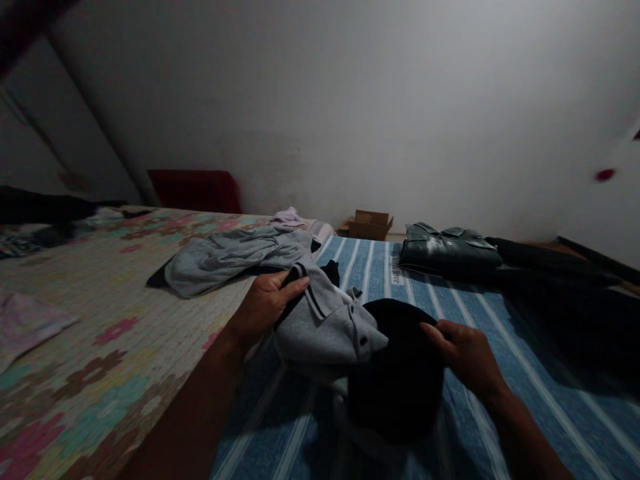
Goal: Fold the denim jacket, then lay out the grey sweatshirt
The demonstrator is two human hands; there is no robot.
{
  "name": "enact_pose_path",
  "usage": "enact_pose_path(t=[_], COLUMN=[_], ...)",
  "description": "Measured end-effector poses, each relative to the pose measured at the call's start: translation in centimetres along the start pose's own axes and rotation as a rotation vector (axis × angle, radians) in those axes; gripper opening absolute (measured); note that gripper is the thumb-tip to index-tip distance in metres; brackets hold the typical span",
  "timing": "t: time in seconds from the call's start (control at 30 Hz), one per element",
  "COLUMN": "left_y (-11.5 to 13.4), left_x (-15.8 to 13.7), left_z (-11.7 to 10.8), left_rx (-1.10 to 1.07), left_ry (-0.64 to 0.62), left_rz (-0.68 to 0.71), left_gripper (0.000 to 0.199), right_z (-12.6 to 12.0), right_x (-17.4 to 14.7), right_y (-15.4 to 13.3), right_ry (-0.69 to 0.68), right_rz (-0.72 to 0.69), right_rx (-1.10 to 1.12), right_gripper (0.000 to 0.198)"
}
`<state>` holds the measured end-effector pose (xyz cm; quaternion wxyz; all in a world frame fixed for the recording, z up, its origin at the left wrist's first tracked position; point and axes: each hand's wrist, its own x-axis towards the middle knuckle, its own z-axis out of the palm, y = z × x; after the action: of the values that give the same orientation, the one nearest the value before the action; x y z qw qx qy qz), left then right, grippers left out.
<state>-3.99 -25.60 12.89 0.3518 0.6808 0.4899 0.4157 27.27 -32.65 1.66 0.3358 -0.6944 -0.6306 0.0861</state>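
A grey and black polo shirt (pixel 325 330) hangs bunched between my two hands, above the blue striped bedding. My left hand (pixel 267 303) pinches it by the grey collar, which has dark stripes along its edge. Buttons show on the grey placket. My right hand (pixel 463 350) is closed on the edge of the shirt's black part, which droops toward the bedding. The lower end of the shirt is dark and hard to make out.
Another grey garment (pixel 235 257) lies spread on the flowered bedding (pixel 115 360) to the left. Folded dark clothes (pixel 447 250) are stacked at the back right. An opened cardboard box (pixel 369 227) stands by the wall. Pink cloth (pixel 30 323) lies at the far left.
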Motion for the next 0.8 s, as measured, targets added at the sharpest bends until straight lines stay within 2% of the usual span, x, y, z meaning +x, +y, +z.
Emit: enact_pose_path(t=[0.1,0.17,0.23,0.3,0.37,0.47,0.53,0.6,0.73,0.8], left_y=[-0.6,-0.9,-1.1,-1.3,-1.4,-1.3,-1.2,-1.0,-1.0,-1.1], left_x=[0.4,0.6,0.8,0.9,0.9,0.9,0.8,0.7,0.4,0.4], left_z=[-0.5,-0.8,-0.9,-0.9,-0.8,-0.7,-0.8,-0.9,-1.5,-2.0], left_rx=[0.031,0.065,0.097,0.108,0.115,0.124,0.131,0.154,0.171,0.172], left_ry=[0.037,0.062,0.063,0.046,0.034,0.019,-0.009,-0.038,-0.148,-0.215], left_rz=[-0.012,-0.007,0.003,0.009,0.008,0.007,0.007,0.006,-0.034,-0.045], left_gripper=[0.033,0.032,0.032,0.031,0.03,0.031,0.032,0.033,0.035,0.035], right_z=[-2.3,-3.5,-4.0,-3.9,-3.3,-1.4,0.3,2.1,5.7,6.9], right_x=[0.5,0.5,0.2,0.0,0.0,1.1,2.6,4.3,6.8,7.0], right_y=[4.9,7.2,8.3,8.1,6.7,4.1,2.6,1.3,-0.4,-0.8], right_ry=[-0.03,-0.115,-0.186,-0.181,-0.112,-0.045,-0.092,-0.165,-0.28,-0.327], right_rz=[0.194,0.358,0.495,0.538,0.471,0.257,0.127,0.062,-0.018,-0.024], right_rx=[-0.313,-0.479,-0.566,-0.626,-0.666,-0.599,-0.475,-0.361,-0.268,-0.232], right_gripper=[0.041,0.035,0.032,0.035,0.037,0.033,0.036,0.044,0.064,0.064])
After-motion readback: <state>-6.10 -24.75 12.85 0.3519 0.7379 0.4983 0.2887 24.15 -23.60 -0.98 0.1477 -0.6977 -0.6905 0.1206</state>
